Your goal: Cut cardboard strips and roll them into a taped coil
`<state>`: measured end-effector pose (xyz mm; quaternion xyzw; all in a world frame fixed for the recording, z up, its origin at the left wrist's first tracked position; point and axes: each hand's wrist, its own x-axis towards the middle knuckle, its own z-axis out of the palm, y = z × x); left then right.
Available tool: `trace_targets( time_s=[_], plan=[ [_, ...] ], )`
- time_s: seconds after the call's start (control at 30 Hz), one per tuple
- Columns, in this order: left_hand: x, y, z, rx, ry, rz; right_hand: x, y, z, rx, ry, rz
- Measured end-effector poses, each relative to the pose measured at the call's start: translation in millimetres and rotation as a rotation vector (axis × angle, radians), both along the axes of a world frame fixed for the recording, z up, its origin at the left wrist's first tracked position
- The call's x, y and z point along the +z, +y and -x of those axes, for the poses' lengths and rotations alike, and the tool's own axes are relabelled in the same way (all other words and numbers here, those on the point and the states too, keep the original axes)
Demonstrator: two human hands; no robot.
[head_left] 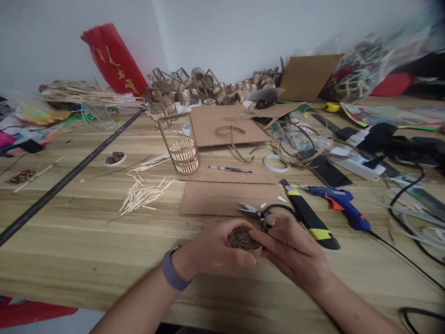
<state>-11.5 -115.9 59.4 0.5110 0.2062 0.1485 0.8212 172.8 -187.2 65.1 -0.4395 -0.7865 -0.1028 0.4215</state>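
Note:
Near the front of the table, my left hand (229, 248) is wrapped round a rolled coil of brown corrugated cardboard strip (244, 238), its spiral end facing up. My right hand (295, 248) closes on the coil's right side, with fingertips pressed at the rim. Part of the coil's side is hidden by my fingers. Just beyond my hands lie black-handled scissors (255, 212) with their blades apart, partly behind my right hand. A utility knife (311, 215) rests to the right of them.
A blue glue gun (342, 204) and its cable lie right. Ahead are cardboard sheets (222, 197), a pen (230, 169), a tape roll (276, 163) and a small handled basket (184, 157). Loose sticks (141, 197) lie left, beside a dark bar (69, 178). Several baskets (208, 86) pile at the back.

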Motion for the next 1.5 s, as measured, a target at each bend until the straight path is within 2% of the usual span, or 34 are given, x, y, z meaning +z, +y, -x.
trace_targets(
  time_s=[0.1, 0.27, 0.37, 0.53, 0.7, 0.9, 1.0, 1.1, 1.2, 1.33, 1.43, 1.5],
  plan=[
    [-3.5, 1.8, -1.7, 0.007, 0.015, -0.021, -5.2, 0.9, -1.0, -0.013, -0.02, -0.062],
    [-9.9, 2.6, -6.7, 0.137, 0.03, -0.082, -20.4, -0.4, -12.3, -0.087, -0.179, -0.084],
    [-12.5, 0.2, -7.9, 0.186, 0.084, -0.217, -28.8, -2.8, -16.8, -0.103, -0.273, -0.063],
    [-12.3, -4.5, -8.0, 0.227, 0.218, -0.387, -35.6, -3.5, -14.7, -0.077, -0.247, -0.007],
    [-11.3, -5.8, -5.6, 0.167, 0.15, -0.306, -28.4, 1.6, -10.5, -0.022, -0.128, -0.007],
    [-6.1, -4.9, -0.9, 0.034, -0.004, -0.091, -8.3, 1.3, -2.2, 0.03, 0.06, -0.016],
    [-5.2, -2.8, -0.2, 0.015, -0.022, -0.063, -8.3, 0.3, -1.0, 0.041, 0.08, 0.004],
    [-7.6, -0.5, -2.0, 0.03, -0.018, -0.123, -16.8, 0.5, -4.6, 0.027, 0.023, -0.023],
    [-10.0, -0.1, -5.9, 0.102, 0.067, -0.241, -21.7, 0.6, -9.5, 0.016, -0.139, -0.064],
    [-8.6, -4.0, -11.5, 0.271, 0.267, -0.468, -11.6, -0.3, -8.1, 0.008, -0.303, -0.11],
    [-6.4, -7.7, -13.2, 0.32, 0.326, -0.513, -4.4, -1.4, -3.7, 0.027, -0.327, -0.118],
    [-5.2, -8.8, -12.2, 0.307, 0.305, -0.525, -6.0, -2.7, -2.5, 0.047, -0.279, -0.087]
  ],
)
